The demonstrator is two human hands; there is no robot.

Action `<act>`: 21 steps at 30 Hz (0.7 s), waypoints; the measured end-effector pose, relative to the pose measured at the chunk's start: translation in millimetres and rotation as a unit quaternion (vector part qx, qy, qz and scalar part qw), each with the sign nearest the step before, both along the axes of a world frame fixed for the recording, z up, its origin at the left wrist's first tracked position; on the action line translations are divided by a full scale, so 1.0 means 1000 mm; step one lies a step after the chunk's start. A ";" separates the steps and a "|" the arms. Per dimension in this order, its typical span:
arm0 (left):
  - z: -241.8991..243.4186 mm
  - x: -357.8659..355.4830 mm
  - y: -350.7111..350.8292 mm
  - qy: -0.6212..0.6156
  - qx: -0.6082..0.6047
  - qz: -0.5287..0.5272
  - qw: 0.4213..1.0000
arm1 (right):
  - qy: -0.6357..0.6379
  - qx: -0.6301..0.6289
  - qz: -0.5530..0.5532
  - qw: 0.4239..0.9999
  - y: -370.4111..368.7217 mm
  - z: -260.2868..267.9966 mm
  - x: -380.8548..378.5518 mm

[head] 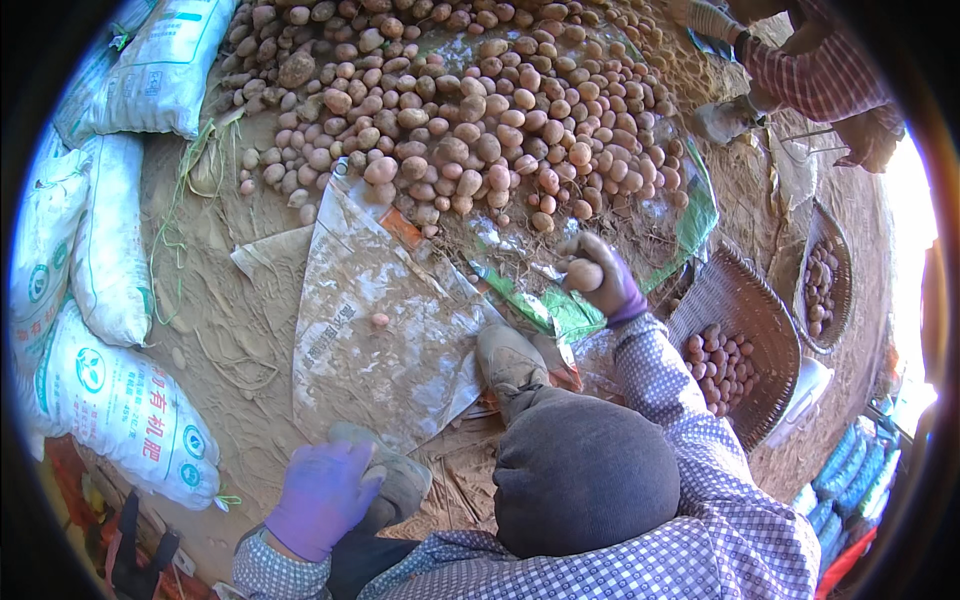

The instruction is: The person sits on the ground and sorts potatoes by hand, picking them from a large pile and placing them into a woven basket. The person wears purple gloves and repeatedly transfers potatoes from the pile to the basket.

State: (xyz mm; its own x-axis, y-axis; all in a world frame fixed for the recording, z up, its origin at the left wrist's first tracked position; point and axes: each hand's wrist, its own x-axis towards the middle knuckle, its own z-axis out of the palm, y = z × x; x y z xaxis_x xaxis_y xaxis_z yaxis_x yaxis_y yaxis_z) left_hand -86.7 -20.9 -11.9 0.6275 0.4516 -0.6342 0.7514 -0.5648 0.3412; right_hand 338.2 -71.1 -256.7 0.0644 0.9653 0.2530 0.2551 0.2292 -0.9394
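Observation:
My right hand (pixel 606 276), in a dirty purple glove, is closed around a potato (pixel 583 275) just below the front edge of a large potato pile (pixel 480 112). At the lower left, my left hand (pixel 330 495) wears a purple glove and hovers by my left shoe; its fingers are bent, and its palm side is hidden. Between the hands lies a dusty woven plastic sheet (pixel 375 360) with one small potato (pixel 380 319) on it. A woven basket (pixel 757 341) holding several small potatoes (pixel 718 367) stands right of my right forearm.
Full white woven sacks (pixel 112 405) are stacked along the left side. Another basket (pixel 846 300) with potatoes is at the right. A co-worker in a checked sleeve (pixel 817 75) is at the upper right. Green plastic sheeting (pixel 574 311) lies before my knee. Filled bags (pixel 851 469) sit at lower right.

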 end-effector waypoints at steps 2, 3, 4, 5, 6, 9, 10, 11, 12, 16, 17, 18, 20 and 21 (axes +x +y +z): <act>0.000 0.000 0.000 0.000 -0.006 0.004 1.000 | 0.085 -0.322 -0.047 0.942 0.024 -0.001 0.015; 0.000 0.000 0.000 0.002 -0.008 0.006 1.000 | 0.068 -0.372 -0.088 0.922 0.037 -0.005 0.013; 0.000 0.000 0.001 -0.003 -0.005 0.012 1.000 | -0.100 -0.396 -0.078 0.910 0.046 -0.009 0.008; 0.000 0.000 0.001 0.001 -0.009 0.012 1.000 | -0.269 -0.387 -0.072 0.879 0.055 -0.014 0.001; -0.001 0.000 0.001 -0.003 -0.008 0.016 1.000 | -0.425 -0.352 -0.056 0.832 0.064 -0.018 -0.001; -0.003 0.000 0.001 -0.015 -0.007 0.033 0.999 | -0.405 -0.364 -0.024 0.838 0.073 -0.024 -0.002; -0.003 -0.001 0.002 -0.015 -0.009 0.045 0.999 | -0.315 -0.372 -0.053 0.872 0.066 -0.023 0.002; -0.002 -0.001 0.002 -0.012 -0.005 0.039 0.999 | -0.142 -0.399 -0.075 0.903 0.058 -0.021 0.007; -0.002 -0.002 0.002 -0.004 -0.007 0.036 0.999 | 0.021 -0.414 -0.051 0.909 0.046 -0.017 0.016; 0.000 -0.002 -0.001 -0.002 -0.005 0.027 1.000 | 0.544 -0.304 0.070 0.779 -0.010 -0.002 0.038; -0.001 -0.001 -0.001 0.000 -0.006 0.017 1.000 | 0.460 -0.319 -0.004 0.829 -0.013 -0.003 0.040; -0.001 -0.001 -0.001 0.003 -0.004 0.006 1.000 | 0.382 -0.306 -0.048 0.871 -0.011 -0.004 0.040; -0.001 0.000 -0.001 -0.001 0.003 -0.007 1.000 | 0.384 -0.334 -0.136 0.850 0.008 -0.010 0.034; -0.001 0.000 -0.001 -0.008 0.008 -0.007 1.000 | 0.270 -0.348 -0.155 0.884 0.030 -0.017 0.031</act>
